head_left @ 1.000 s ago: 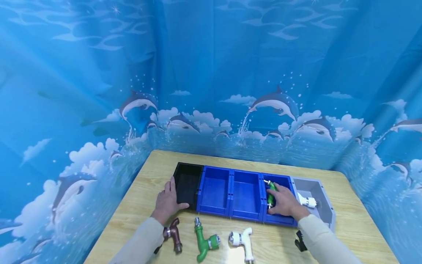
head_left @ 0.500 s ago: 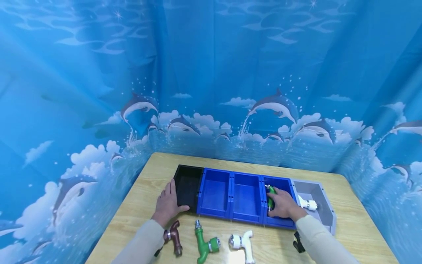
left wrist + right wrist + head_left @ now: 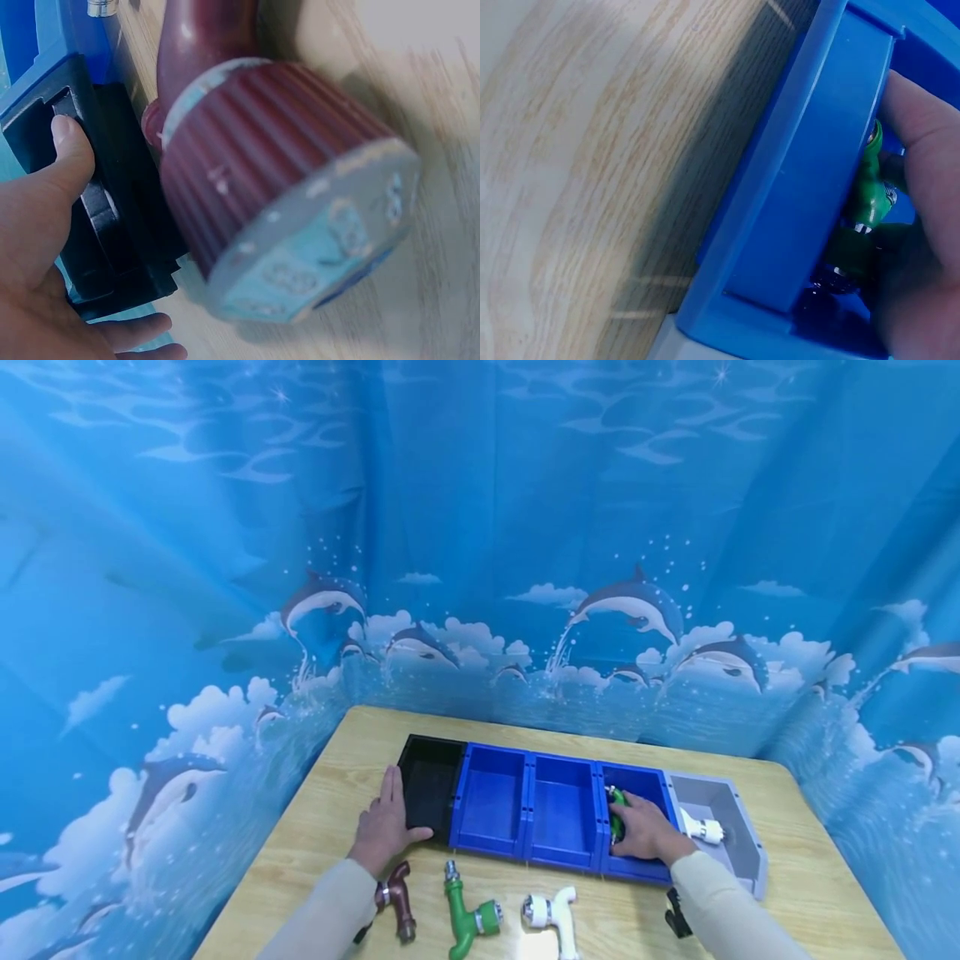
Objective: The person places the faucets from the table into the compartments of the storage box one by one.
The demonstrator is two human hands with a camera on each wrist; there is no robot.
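Inside the rightmost blue bin (image 3: 652, 778), my right hand (image 3: 643, 829) holds a green tap (image 3: 617, 798). The right wrist view shows this tap low between the bin walls, partly covered by the fingers and in shadow. My left hand (image 3: 382, 832) rests against the black bin (image 3: 431, 781), its fingers stretched along the left side and its thumb (image 3: 71, 150) over the front rim. Close by the left wrist lies a maroon tap (image 3: 255, 157) with a ribbed round handle.
A second green tap (image 3: 461, 914) and a white tap (image 3: 558, 917) lie on the wooden table (image 3: 300, 827) before the bins. Two more blue bins (image 3: 491, 793) stand mid-row. At the right end, a grey bin (image 3: 738, 827) holds another white tap (image 3: 703, 829).
My right hand has moved slightly down into the blue bin with the green tap, which now sits lower there. The left hand has stayed at the black bin.
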